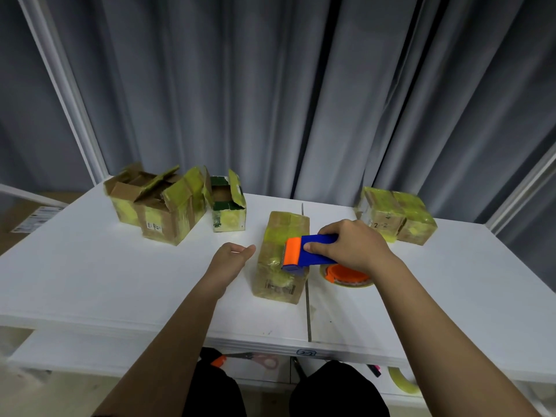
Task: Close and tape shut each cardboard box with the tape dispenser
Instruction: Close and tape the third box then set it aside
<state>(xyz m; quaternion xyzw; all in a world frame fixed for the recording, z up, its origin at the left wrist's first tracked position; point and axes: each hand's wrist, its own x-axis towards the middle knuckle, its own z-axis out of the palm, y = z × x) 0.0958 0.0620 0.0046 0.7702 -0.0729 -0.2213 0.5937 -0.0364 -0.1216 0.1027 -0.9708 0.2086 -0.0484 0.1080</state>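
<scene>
Where it lies mid-counter, the closed tall brown cardboard box wrapped in yellowish tape (281, 257) takes the blue-and-orange tape dispenser (307, 254), gripped by the right hand (349, 246), blade on its top. Left hand (233, 257) relaxed beside it, probably to steady. White counter (120, 281); open cardboard boxes (177, 206) wait rear left, likely untaped.

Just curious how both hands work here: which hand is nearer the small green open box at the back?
Left. The left hand hovers open, just in front of the green box. The right hand grips the tape dispenser over the middle box, farther right.
</scene>
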